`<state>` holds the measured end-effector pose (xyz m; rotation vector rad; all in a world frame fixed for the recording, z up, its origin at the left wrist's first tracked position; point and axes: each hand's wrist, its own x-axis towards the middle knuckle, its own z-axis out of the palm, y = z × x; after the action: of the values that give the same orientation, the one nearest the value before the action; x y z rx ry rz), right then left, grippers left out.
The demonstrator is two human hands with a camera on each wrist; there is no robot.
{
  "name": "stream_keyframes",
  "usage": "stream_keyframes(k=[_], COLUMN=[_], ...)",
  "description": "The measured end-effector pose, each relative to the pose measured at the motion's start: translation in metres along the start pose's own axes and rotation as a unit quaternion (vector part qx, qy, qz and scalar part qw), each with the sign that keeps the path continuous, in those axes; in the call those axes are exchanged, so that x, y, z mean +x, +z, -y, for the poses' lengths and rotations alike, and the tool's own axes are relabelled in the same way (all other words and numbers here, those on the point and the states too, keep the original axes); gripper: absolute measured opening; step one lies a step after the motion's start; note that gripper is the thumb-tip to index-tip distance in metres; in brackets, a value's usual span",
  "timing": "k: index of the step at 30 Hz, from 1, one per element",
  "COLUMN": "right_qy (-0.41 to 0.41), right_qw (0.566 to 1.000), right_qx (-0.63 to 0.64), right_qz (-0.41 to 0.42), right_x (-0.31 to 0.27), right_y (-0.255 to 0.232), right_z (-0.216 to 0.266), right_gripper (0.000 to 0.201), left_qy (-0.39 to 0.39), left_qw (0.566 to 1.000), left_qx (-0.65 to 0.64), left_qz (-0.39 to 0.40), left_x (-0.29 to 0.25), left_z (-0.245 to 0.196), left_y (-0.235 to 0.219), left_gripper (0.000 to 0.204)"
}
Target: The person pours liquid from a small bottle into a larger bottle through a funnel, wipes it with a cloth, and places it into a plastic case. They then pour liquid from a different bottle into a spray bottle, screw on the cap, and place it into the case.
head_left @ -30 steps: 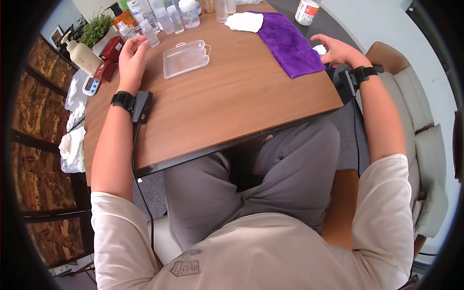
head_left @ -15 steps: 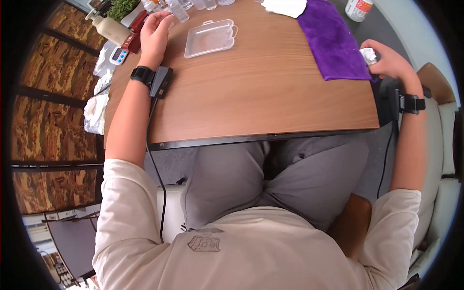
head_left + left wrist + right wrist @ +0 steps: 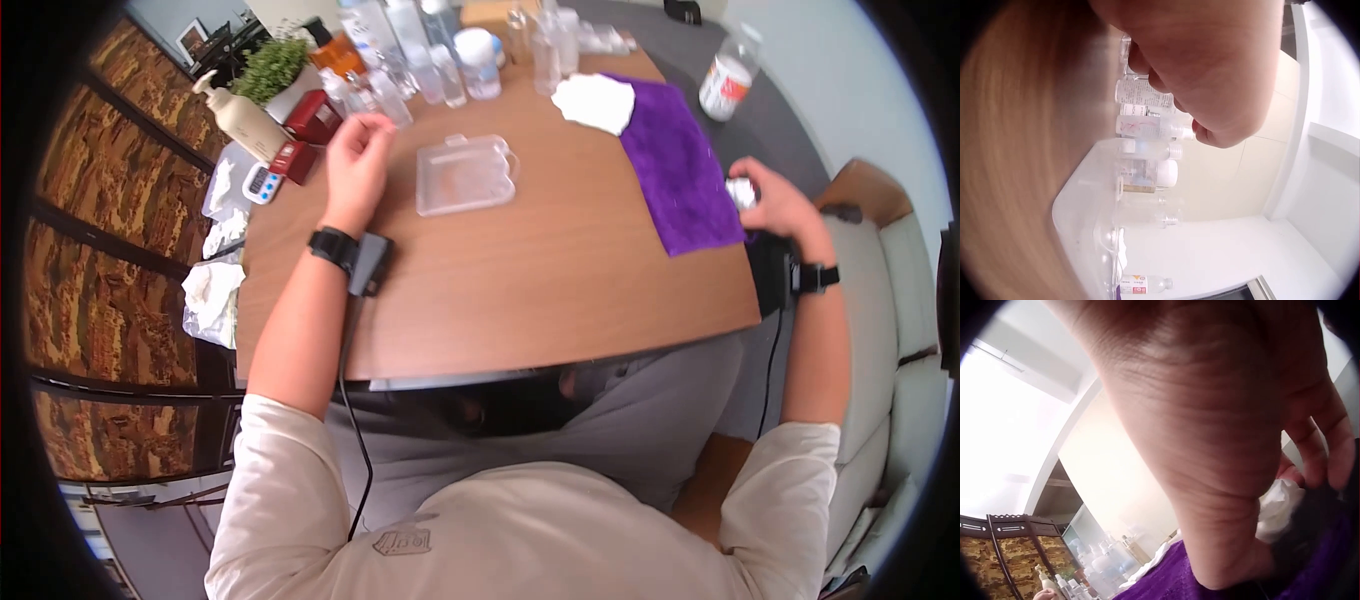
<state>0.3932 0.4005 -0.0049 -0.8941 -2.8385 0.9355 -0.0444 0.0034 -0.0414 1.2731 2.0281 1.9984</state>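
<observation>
At the table's left side, my left hand [image 3: 358, 170] hovers with fingers loosely curled and nothing visible in them. Just beyond its fingertips stands a small clear bottle [image 3: 390, 98]. A shallow clear plastic box [image 3: 465, 178] lies to its right. Over at the right table edge, my right hand [image 3: 785, 205] has its thumb and fingers around a crumpled white tissue [image 3: 741, 193]. The right wrist view shows that tissue [image 3: 1280, 506] partly hidden behind the palm. Beside this hand a purple cloth [image 3: 680, 165] is spread along the edge.
Several bottles and jars [image 3: 477, 65] crowd the far side. A white folded cloth [image 3: 595, 103] overlaps the purple one. Further left are a pump bottle [image 3: 245, 120], dark red boxes [image 3: 295, 160] and a timer [image 3: 262, 184]. A red-labelled bottle [image 3: 727, 85] stands beyond the right edge.
The right hand's spread fingers have drawn in around the crumpled tissue. My left hand stays near the small bottles, its fingers a bit more curled. The head view has shifted.
</observation>
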Motion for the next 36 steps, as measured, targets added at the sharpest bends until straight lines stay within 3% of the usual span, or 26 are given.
stream_keyframes(k=[4, 5, 6, 7, 9, 10, 11, 12, 13, 15, 16, 17, 19, 21, 23, 27, 31, 36], right_qy=[-0.014, -0.002, 0.078, 0.075, 0.090, 0.020, 0.016, -0.026, -0.070, -0.101, -0.127, -0.153, -0.174, -0.174, -0.102, -0.128, -0.066, -0.077], right_qw=[1.000, 1.000, 0.996, 0.996, 0.992, 0.989, 0.988, 0.989, 0.983, 0.977, 0.969, 0.958, 0.950, 0.932, 0.915, 0.916, 0.884, 0.850], right_qx=[-0.009, -0.013, -0.026, -0.015, -0.066, -0.079, -0.087, -0.017, 0.055, 0.149, 0.178, 0.208, 0.228, 0.295, 0.360, 0.341, 0.448, 0.511], right_qz=[-0.018, -0.003, 0.040, 0.037, -0.061, -0.126, -0.127, -0.146, -0.162, -0.112, -0.118, -0.124, -0.120, -0.117, -0.154, -0.166, -0.116, -0.099], right_x=[-0.006, -0.010, -0.023, -0.027, -0.038, -0.037, -0.032, -0.024, -0.014, 0.013, 0.027, 0.041, 0.067, 0.088, 0.096, 0.093, 0.083, 0.085], right_y=[0.002, -0.003, -0.016, -0.025, -0.039, -0.039, -0.031, -0.019, -0.006, 0.028, 0.047, 0.064, 0.088, 0.109, 0.127, 0.150, 0.153, 0.152], right_z=[0.001, 0.003, 0.029, 0.022, 0.060, 0.079, 0.103, 0.131, 0.158, 0.194, 0.210, 0.223, 0.241, 0.250, 0.254, 0.239, 0.226, 0.227], right_gripper=[0.085, 0.097, 0.104, 0.105, 0.097, 0.081, 0.081, 0.064, 0.048, 0.021, 0.016, 0.014, 0.015, 0.023, 0.030, 0.037, 0.040, 0.042], left_qy=[-0.027, -0.020, -0.026, 0.044, 0.122, 0.124, 0.135, 0.144, 0.145, 0.122, 0.094, 0.096, -0.029, 0.011, -0.031, -0.076, -0.092, -0.104], left_qw=[0.999, 0.999, 0.996, 0.989, 0.975, 0.977, 0.969, 0.960, 0.961, 0.970, 0.981, 0.980, 0.997, 0.998, 0.998, 0.995, 0.994, 0.993], left_qx=[0.015, 0.011, 0.041, 0.086, 0.095, 0.092, 0.129, 0.167, 0.167, 0.148, 0.124, 0.130, 0.055, 0.061, 0.054, 0.025, 0.033, 0.041], left_qz=[0.016, 0.043, 0.081, 0.110, 0.158, 0.147, 0.159, 0.173, 0.167, 0.152, 0.117, 0.112, 0.052, -0.003, -0.031, -0.061, -0.056, -0.032], left_x=[-0.009, -0.010, -0.012, -0.012, -0.013, -0.015, -0.016, -0.017, -0.017, -0.014, -0.013, -0.012, -0.011, -0.012, -0.013, -0.010, -0.008, -0.010], left_z=[-0.013, -0.011, -0.023, -0.033, -0.038, -0.040, -0.043, -0.045, -0.043, -0.036, -0.038, -0.037, -0.027, -0.028, -0.026, -0.020, -0.015, -0.010], left_y=[0.002, 0.001, -0.002, -0.004, -0.004, -0.004, -0.004, -0.003, -0.003, -0.003, -0.003, -0.004, -0.005, -0.005, -0.008, -0.005, -0.002, 0.000], left_gripper=[0.011, 0.021, 0.038, 0.054, 0.061, 0.061, 0.065, 0.069, 0.069, 0.064, 0.043, 0.043, 0.023, 0.017, 0.015, 0.017, 0.017, 0.014])
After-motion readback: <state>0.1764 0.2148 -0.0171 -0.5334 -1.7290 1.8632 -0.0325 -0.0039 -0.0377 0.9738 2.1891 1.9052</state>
